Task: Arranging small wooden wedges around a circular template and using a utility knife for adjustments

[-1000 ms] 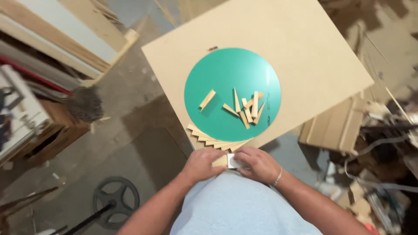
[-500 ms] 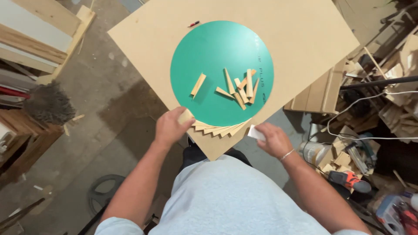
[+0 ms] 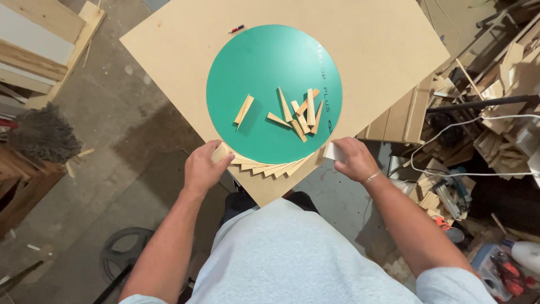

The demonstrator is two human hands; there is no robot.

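Note:
A round green disc (image 3: 270, 73) lies on a tan square board (image 3: 371, 50). Several small wooden wedges (image 3: 301, 115) lie loose on the disc, one wedge (image 3: 243, 109) apart to the left. A row of wedges (image 3: 270, 167) fans out along the disc's near rim. My left hand (image 3: 203, 167) pinches the wedge at the left end of that row. At the row's right end, against the board's edge, my right hand (image 3: 351, 159) holds a small pale block (image 3: 333, 151).
A red-tipped marker (image 3: 237, 28) lies on the board's far side. Stacked planks (image 3: 39, 45) and a brush head (image 3: 42, 135) are at left. Wood scraps, a white cable and power tools (image 3: 484, 141) crowd the right. A dark wheel (image 3: 126, 253) lies on the concrete floor.
My hands have moved apart, from together at the board's near corner to the two ends of the wedge row. The view has shifted closer to the board.

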